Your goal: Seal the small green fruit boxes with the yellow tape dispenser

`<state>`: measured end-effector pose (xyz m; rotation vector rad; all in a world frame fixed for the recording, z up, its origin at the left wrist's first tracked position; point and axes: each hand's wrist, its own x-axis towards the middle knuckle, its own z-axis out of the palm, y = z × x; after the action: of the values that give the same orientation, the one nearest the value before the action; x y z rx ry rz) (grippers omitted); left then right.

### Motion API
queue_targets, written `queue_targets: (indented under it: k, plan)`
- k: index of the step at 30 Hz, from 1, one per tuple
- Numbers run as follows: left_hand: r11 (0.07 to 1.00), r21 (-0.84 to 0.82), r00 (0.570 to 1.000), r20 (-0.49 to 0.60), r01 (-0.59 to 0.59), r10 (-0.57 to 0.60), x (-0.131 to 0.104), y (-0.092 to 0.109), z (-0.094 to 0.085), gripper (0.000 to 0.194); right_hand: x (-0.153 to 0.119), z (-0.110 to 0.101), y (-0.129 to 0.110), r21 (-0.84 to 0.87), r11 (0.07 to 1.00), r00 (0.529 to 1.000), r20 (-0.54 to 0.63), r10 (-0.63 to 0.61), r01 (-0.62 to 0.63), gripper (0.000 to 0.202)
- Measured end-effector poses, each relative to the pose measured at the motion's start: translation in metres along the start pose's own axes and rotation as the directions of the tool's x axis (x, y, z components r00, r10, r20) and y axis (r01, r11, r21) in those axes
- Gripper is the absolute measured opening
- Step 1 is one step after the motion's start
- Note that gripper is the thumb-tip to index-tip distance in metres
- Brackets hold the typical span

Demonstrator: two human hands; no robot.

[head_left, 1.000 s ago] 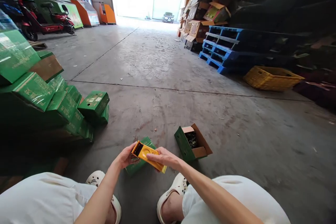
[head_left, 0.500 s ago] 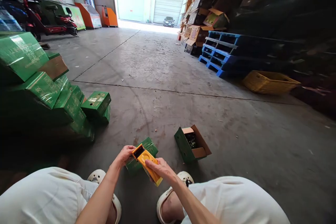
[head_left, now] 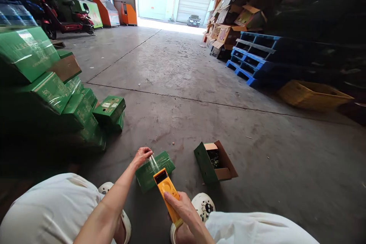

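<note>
My right hand (head_left: 183, 206) is wrapped round a yellow tape dispenser (head_left: 169, 197), its dark mouth facing away from me. A strip of clear tape (head_left: 154, 164) stretches from the dispenser's mouth to my left hand (head_left: 142, 156), whose fingers pinch its free end. Beneath the tape, on the floor between my feet, lies a closed green carton (head_left: 147, 179). An open green carton (head_left: 203, 164) stands to its right, with brown flaps up and something dark and shiny inside that I cannot make out.
Green cartons (head_left: 48, 91) are stacked at the left, with a smaller pair (head_left: 110, 109) beside them. Blue pallets (head_left: 251, 59) and a yellow crate (head_left: 311, 93) stand at the right, near piled cardboard boxes (head_left: 225, 36). A red scooter (head_left: 65, 26) is parked at back left.
My hands have drawn apart. The left moved up from the dispenser with the tape's end, while the right moved down toward me with the dispenser, leaving a strip of tape stretched between them.
</note>
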<state>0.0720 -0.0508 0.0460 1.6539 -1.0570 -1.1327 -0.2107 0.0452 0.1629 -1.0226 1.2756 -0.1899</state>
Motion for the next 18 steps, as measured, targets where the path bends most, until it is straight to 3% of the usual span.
queue_targets:
  k: [8, 18]
  plan:
    - [0.991, 0.131, 0.998, -0.055, -0.013, 0.021, 0.020, -0.017, 0.001, 0.031, 0.026, 0.004, -0.006, 0.022, 0.999, 0.999, -0.012, 0.040, -0.040, 0.052]
    - [0.955, 0.273, 0.993, -0.022, 0.117, -0.115, 0.016, -0.043, 0.017, 0.032, 0.057, 0.010, 0.013, -0.039, 0.991, 0.991, -0.051, 0.126, -0.129, 0.054]
